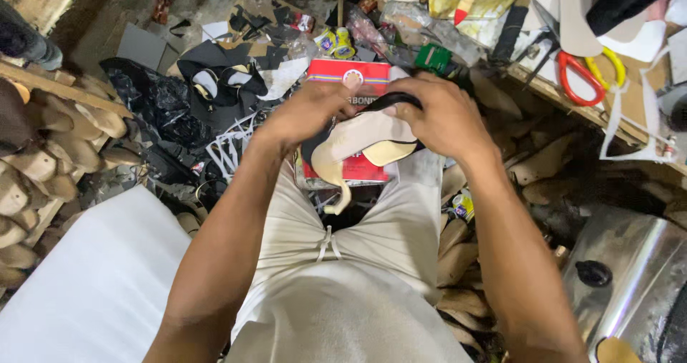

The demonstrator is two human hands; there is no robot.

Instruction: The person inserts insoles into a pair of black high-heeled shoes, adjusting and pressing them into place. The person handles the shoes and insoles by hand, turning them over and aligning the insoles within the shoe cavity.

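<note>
I see a cluttered workshop floor beyond my hands, a bench (551, 91) with red-handled scissors (576, 76) to their right, and wooden lasts (43, 162) stacked to their left. My left hand (308, 112) and right hand (440, 116) both grip a beige high-heeled shoe (361, 144) over my lap; its toe is hidden under my fingers.

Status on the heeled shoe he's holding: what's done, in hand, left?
Done: the beige high-heeled shoe already carries its heel and sole. In hand: left hand and right hand grip it sole-up over a red box, pressing the black upper edge at the toe. Left: cannot tell; the hands cover the toe. Red-handled scissors lie unused on the bench.
</note>
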